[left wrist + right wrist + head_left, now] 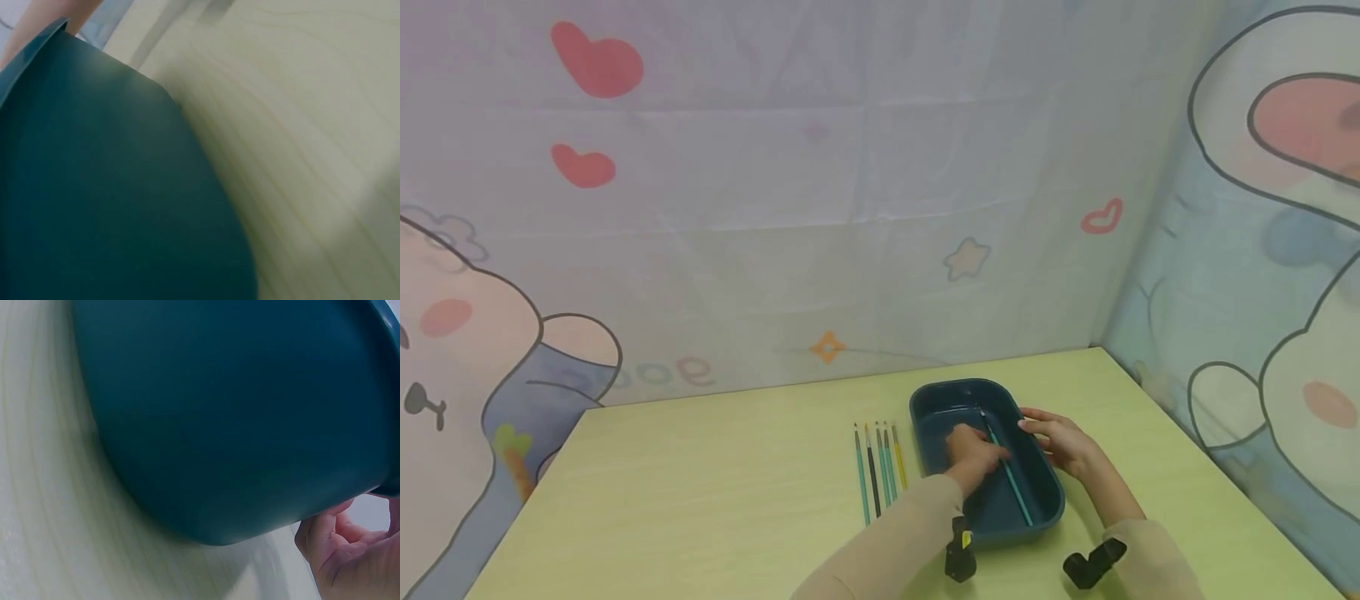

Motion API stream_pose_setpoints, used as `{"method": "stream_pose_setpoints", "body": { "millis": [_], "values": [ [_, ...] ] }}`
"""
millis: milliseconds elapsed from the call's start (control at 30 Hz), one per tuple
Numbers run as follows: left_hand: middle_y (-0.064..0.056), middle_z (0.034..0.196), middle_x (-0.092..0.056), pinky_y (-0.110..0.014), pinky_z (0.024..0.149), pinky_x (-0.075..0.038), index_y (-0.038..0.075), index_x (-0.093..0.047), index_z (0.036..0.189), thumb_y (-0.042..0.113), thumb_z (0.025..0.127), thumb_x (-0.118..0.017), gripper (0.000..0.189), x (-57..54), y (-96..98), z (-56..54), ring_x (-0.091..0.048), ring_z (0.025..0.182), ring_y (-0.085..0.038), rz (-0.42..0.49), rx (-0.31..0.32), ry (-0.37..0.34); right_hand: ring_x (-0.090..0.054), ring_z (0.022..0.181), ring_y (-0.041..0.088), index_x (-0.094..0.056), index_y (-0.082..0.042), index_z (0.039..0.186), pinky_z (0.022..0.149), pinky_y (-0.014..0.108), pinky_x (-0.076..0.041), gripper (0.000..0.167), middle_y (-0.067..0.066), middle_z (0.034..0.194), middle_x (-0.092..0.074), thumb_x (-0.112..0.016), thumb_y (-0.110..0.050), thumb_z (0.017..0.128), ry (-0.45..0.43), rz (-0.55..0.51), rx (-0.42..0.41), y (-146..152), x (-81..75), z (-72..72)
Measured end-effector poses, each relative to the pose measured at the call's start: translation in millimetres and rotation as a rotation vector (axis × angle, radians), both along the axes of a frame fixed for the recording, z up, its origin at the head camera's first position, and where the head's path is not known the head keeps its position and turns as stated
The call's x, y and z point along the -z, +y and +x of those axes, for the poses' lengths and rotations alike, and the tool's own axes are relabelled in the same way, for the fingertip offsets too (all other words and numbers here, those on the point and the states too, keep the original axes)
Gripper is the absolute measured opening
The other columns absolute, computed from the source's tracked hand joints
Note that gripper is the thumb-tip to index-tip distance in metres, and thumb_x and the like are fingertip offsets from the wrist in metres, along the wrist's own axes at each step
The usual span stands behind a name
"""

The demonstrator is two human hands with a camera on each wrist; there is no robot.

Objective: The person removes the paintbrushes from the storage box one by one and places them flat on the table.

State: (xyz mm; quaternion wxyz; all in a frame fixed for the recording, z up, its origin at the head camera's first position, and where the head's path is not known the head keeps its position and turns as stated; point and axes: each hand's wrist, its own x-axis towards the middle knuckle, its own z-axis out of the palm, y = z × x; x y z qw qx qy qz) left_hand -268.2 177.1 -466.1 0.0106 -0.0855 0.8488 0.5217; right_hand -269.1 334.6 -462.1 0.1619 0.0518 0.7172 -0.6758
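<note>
A dark teal tray (925, 417) with rounded corners sits on the table; its outer wall fills much of both wrist views. Inside lies a teal paintbrush (1017, 493), slanting along the tray's length. My left hand (973, 454) reaches down into the tray, its fingers curled, and pinches this brush near its middle; its fingertips are partly hidden. At the tray's right side my right hand (1063, 442) grips the rim, thumb on top and fingers against the outside, as the right hand (356, 550) also appears in the right wrist view.
Left of the tray several paintbrushes (872, 471) lie side by side on the light yellow table (722, 492), their lower ends behind my left sleeve (887, 542). Cartoon-printed cloth (760, 192) stands behind and to the right. Black wrist cameras (958, 554) sit at both cuffs.
</note>
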Motion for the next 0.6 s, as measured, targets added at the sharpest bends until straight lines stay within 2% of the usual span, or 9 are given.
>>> {"method": "stream_pose_setpoints", "body": {
  "millis": [133,233,333,433,600],
  "values": [
    [-0.006,0.06,-0.067,-0.025,0.053,-0.057,-0.001,-0.071,0.087,0.008,0.059,-0.09,0.035,3.6,0.5,-0.5,-0.064,0.052,-0.016,-0.046,0.02,0.023,-0.063,0.091,0.006,-0.023,0.002,0.15,0.076,0.026,-0.058,0.067,-0.006,0.108,-0.061,-0.054,-0.025,0.097,-0.002,-0.005,0.007,-0.9,-0.5,0.3],
    [-0.008,0.067,-0.069,-0.03,0.06,-0.059,-0.001,-0.072,0.083,0.009,0.057,-0.09,0.034,7.6,2.4,-2.6,-0.066,0.063,-0.022,-0.1,0.031,0.056,-0.063,0.091,0.005,-0.023,0.003,0.15,0.075,0.025,-0.058,0.066,0.005,0.122,-0.058,-0.054,-0.024,0.097,0.001,0.01,0.012,-1.4,-1.0,0.3],
    [-0.009,0.074,-0.07,-0.034,0.066,-0.059,0.0,-0.072,0.078,0.01,0.055,-0.091,0.031,9.4,3.4,-4.0,-0.065,0.073,-0.026,-0.16,0.039,0.093,-0.062,0.09,0.005,-0.023,0.003,0.15,0.075,0.025,-0.057,0.065,0.019,0.138,-0.045,-0.053,-0.024,0.097,-0.001,0.017,0.019,-1.9,-1.1,0.2],
    [-0.01,0.072,-0.07,-0.036,0.065,-0.059,0.0,-0.071,0.075,0.009,0.055,-0.089,0.029,9.7,3.9,-4.6,-0.066,0.071,-0.027,-0.18,0.048,0.105,-0.062,0.09,0.005,-0.023,0.003,0.15,0.075,0.024,-0.057,0.065,0.025,0.146,-0.035,-0.053,-0.023,0.097,-0.002,0.016,0.021,-1.9,-0.6,0.0],
    [-0.01,0.069,-0.067,-0.037,0.059,-0.058,0.0,-0.068,0.073,0.005,0.057,-0.084,0.024,9.3,4.3,-4.3,-0.063,0.067,-0.026,-0.182,0.054,0.107,-0.062,0.091,0.006,-0.024,0.002,0.149,0.075,0.024,-0.057,0.065,0.025,0.146,-0.034,-0.053,-0.023,0.097,-0.005,0.019,0.03,-2.5,-0.1,0.3]
  ]
}}
